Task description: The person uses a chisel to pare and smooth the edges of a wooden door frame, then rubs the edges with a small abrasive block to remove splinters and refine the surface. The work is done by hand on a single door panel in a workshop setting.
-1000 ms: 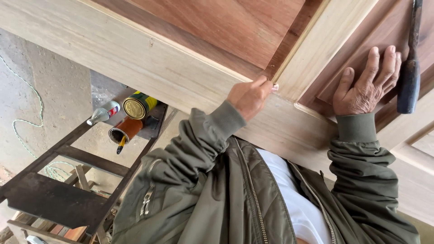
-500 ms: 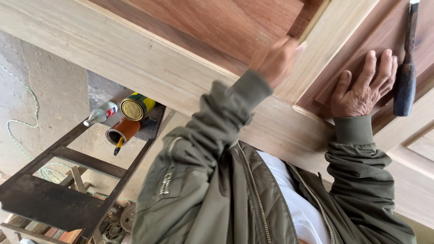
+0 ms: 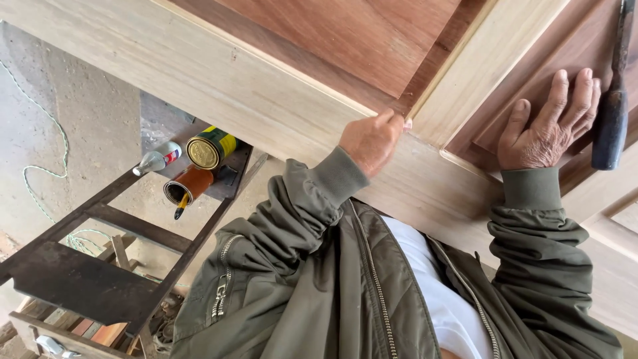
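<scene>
Left hand [image 3: 372, 141]: fingers curled, tips pressed to the pale rail [image 3: 266, 93] of the door [image 3: 345, 40], just below the point where the upright stile [image 3: 478, 73] meets it. Whether it pinches anything cannot be told (a small pale speck shows at the fingertips). Half a second ago this hand was blurred and higher up, over the foot of the stile; it has since drawn back onto the rail.

Right hand [image 3: 548, 126]: released, lying flat with fingers spread on the reddish panel [image 3: 525, 73], in the same place as before.

A tool [image 3: 610, 119] with a dark handle lies on the panel, just beside the right fingers and not gripped; unmoved.

The door lies flat across the upper view, in front of the person.

Below left, on a dark rack [image 3: 100, 279]: a can [image 3: 206, 149], a brown tin [image 3: 186, 186] and a bottle [image 3: 156, 159], unchanged.
</scene>
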